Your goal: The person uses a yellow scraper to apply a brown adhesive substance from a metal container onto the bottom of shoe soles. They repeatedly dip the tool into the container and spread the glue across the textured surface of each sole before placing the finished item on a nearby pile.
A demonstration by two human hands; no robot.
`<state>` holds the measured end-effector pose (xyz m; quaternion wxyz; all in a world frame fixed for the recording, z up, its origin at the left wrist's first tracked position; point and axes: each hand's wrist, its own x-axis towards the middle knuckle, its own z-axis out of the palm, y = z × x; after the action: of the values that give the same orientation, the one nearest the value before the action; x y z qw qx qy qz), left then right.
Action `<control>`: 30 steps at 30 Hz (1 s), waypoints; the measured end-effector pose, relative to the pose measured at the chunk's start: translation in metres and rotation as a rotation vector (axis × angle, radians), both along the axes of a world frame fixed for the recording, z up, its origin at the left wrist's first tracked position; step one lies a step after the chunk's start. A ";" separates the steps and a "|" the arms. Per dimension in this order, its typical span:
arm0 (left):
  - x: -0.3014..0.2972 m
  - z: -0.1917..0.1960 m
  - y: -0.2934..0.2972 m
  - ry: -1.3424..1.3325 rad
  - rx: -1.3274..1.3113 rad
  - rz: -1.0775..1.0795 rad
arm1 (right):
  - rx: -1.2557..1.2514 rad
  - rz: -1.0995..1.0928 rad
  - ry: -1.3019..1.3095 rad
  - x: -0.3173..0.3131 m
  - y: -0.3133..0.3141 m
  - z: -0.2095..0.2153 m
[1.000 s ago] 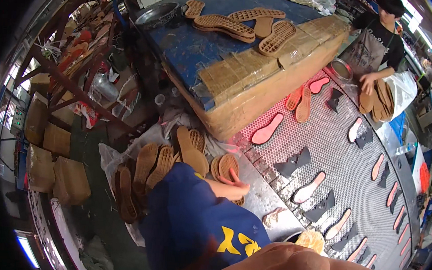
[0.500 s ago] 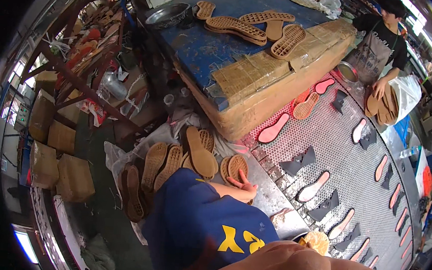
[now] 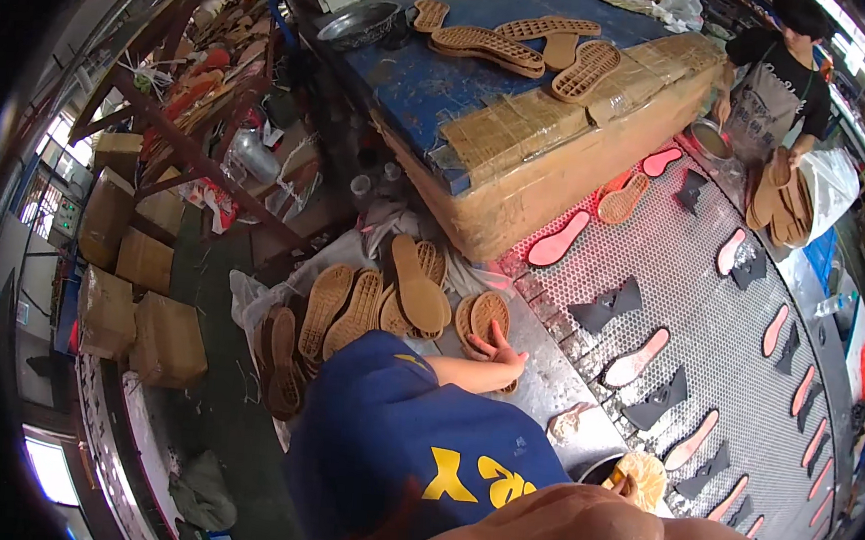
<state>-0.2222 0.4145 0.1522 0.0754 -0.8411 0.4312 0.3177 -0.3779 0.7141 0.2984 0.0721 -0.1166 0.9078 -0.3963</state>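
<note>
My left hand [image 3: 495, 351] rests on a brown shoe sole [image 3: 490, 316] in a small pile on the metal ledge, its fingers stretched apart. To the left lie several more brown soles [image 3: 357, 310], some with a grid-patterned face up, and one smooth sole [image 3: 416, 289] on top. My right hand [image 3: 626, 489] is mostly hidden behind my bare arm. Its few visible fingers are bent close to a round yellowish pad-like thing [image 3: 647, 478] beside a dark pot [image 3: 599, 467]. What those fingers hold, if anything, I cannot make out.
A mesh conveyor [image 3: 597, 354] on the right carries pink-topped soles [image 3: 637, 357] and black cut pieces [image 3: 608, 304]. A blue table [image 3: 405, 93] with a cardboard-covered edge stands ahead, bearing soles and a metal basin [image 3: 359, 26]. Cardboard boxes [image 3: 169, 342] stand left; a co-worker [image 3: 778, 89] works across the belt.
The view has turned slightly. My left hand stays on the sole pile. Fingers of my right hand now show at the yellowish pad. The co-worker's hand has lifted a sole slightly.
</note>
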 end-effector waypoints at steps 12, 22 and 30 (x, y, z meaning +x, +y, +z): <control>0.015 0.000 -0.018 0.032 0.088 0.000 | -0.048 0.110 -0.013 -0.014 -0.010 -0.006; 0.001 0.015 -0.012 0.026 0.181 -0.016 | 0.111 0.129 0.065 -0.014 -0.009 -0.016; 0.007 -0.017 -0.005 0.033 0.135 0.052 | 0.245 0.176 0.208 0.012 0.012 -0.013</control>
<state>-0.2150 0.4090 0.1353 0.1167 -0.8396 0.3879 0.3619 -0.3657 0.7258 0.2851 0.0259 -0.2264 0.9382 -0.2606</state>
